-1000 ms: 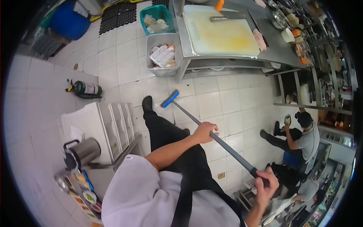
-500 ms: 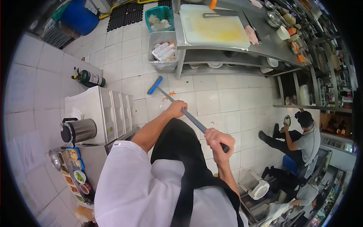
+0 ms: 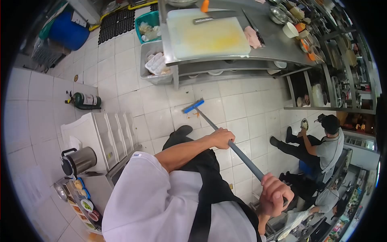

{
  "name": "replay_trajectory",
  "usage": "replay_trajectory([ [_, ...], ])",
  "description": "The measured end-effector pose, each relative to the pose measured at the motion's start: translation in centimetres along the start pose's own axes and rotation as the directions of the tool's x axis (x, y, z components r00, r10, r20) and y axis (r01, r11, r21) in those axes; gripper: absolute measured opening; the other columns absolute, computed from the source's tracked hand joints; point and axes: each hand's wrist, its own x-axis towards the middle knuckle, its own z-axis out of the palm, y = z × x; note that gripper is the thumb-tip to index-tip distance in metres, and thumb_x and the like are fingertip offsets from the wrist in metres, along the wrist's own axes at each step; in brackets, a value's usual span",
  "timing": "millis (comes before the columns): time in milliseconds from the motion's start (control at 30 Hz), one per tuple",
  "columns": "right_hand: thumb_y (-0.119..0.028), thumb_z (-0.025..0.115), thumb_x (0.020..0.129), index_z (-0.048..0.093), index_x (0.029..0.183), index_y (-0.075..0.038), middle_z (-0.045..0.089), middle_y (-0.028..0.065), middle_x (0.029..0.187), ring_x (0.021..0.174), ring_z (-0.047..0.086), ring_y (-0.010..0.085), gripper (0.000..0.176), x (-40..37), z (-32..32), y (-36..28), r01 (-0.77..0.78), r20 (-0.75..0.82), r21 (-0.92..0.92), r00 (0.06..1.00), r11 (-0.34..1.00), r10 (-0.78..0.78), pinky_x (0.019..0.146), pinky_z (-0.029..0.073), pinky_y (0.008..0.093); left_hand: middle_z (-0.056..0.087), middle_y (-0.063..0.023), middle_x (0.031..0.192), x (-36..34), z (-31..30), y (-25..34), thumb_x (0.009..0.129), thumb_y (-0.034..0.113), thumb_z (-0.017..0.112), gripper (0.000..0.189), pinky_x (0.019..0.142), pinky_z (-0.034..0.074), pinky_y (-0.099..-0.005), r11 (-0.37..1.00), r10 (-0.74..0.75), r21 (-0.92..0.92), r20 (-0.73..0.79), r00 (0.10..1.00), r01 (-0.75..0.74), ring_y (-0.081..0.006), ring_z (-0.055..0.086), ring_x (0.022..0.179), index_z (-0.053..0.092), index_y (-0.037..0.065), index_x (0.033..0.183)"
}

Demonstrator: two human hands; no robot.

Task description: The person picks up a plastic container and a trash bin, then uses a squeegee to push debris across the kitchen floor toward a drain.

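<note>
Both my hands are wrapped round the grey handle of a broom. My left hand grips it partway down the shaft, and my right hand is closed near the top end. The handle slants away from me to a blue broom head with dark bristles, down on the white tiled floor. Orange scraps lie on the tiles just on the near side of the head. My dark boot shows to the left of the shaft.
Ahead stands a steel worktable with a cutting board and a knife. Left of it are a grey bin and a teal bin. White drawers and a fire extinguisher are left. Co-workers are at right.
The broom head has swept right across the tiles, and both hands have shifted right with the handle. My view has turned, and my boot has come into sight.
</note>
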Motion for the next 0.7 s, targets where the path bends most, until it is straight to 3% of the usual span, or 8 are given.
replay_trajectory([
  [133,-0.011,0.055,0.088,0.043,0.064,-0.006,0.042,0.006,0.054,0.052,0.043,0.0193,0.028,0.2,-4.1,2.8,0.072,-0.195,0.002,0.978,0.997,-0.07,0.064,0.042,0.0419,0.071,-0.0106,0.095,5.8,-0.4,-2.1,0.068,0.011,0.074,0.026,0.083,0.051,-0.0462,0.997,0.019,0.071,-0.023,1.0,-0.017,-0.0332,0.066,0.097,0.07,0.014,0.094],
  [200,-0.011,0.053,0.089,0.043,0.064,-0.006,0.042,0.0075,0.055,0.054,0.044,0.0204,0.027,0.1,-6.4,6.9,0.106,-0.263,-0.012,0.959,0.994,-0.105,0.067,0.045,0.044,0.07,-0.0095,0.097,8.2,-0.5,-4.7,0.069,0.012,0.073,0.022,0.091,0.048,-0.0465,0.978,-0.016,0.206,-0.078,0.997,0.032,-0.0302,0.065,0.103,0.072,0.014,0.091],
  [300,-0.007,0.054,0.089,0.044,0.065,-0.003,0.049,0.0108,0.058,0.055,0.046,0.0212,0.027,-0.1,-9.5,13.6,0.184,-0.199,0.033,0.965,0.982,-0.174,0.07,0.047,0.0475,0.067,-0.0063,0.102,10.6,1.8,-9.5,0.07,0.017,0.077,0.023,0.1,0.042,-0.0481,0.929,-0.111,0.334,-0.163,0.98,0.161,-0.0273,0.061,0.112,0.073,0.017,0.093],
  [400,-0.003,0.055,0.088,0.044,0.061,-0.002,0.049,0.0105,0.058,0.056,0.047,0.0214,0.029,0.3,-15.4,15.1,0.08,-0.05,0.087,0.996,0.993,-0.076,0.068,0.047,0.0461,0.065,-0.0051,0.1,11.8,5.4,-10.6,0.07,0.018,0.077,0.024,0.099,0.043,-0.0489,0.912,-0.221,0.297,-0.222,0.95,0.282,-0.0284,0.06,0.11,0.072,0.02,0.094],
  [500,0.0,0.055,0.087,0.044,0.06,-0.001,0.05,0.0102,0.058,0.055,0.048,0.0215,0.029,1.7,-21.7,12.3,-0.01,0.151,0.063,0.989,0.998,0.001,0.067,0.047,0.0445,0.065,-0.0049,0.1,15.0,10.2,-6.7,0.069,0.018,0.078,0.022,0.097,0.043,-0.0495,0.944,-0.179,0.195,-0.375,0.91,0.266,-0.0288,0.06,0.109,0.071,0.021,0.09],
  [600,0.002,0.055,0.085,0.045,0.06,0.0,0.051,0.0096,0.058,0.054,0.049,0.0213,0.027,5.1,-28.6,7.2,-0.075,0.297,0.023,0.953,0.997,0.065,0.067,0.048,0.0431,0.067,-0.0057,0.096,19.1,15.0,-0.6,0.068,0.018,0.077,0.021,0.094,0.043,-0.0497,0.957,-0.253,0.012,-0.45,0.857,0.289,-0.0294,0.06,0.108,0.071,0.021,0.088],
  [700,0.001,0.055,0.085,0.045,0.06,0.0,0.052,0.0096,0.059,0.055,0.05,0.0215,0.027,8.1,-33.2,3.4,-0.088,0.412,0.014,0.908,0.996,0.075,0.069,0.049,0.043,0.069,-0.0067,0.094,22.5,17.4,4.9,0.068,0.018,0.075,0.02,0.092,0.044,-0.0488,0.961,-0.263,-0.03,-0.407,0.875,0.275,-0.0302,0.062,0.104,0.071,0.02,0.088],
])
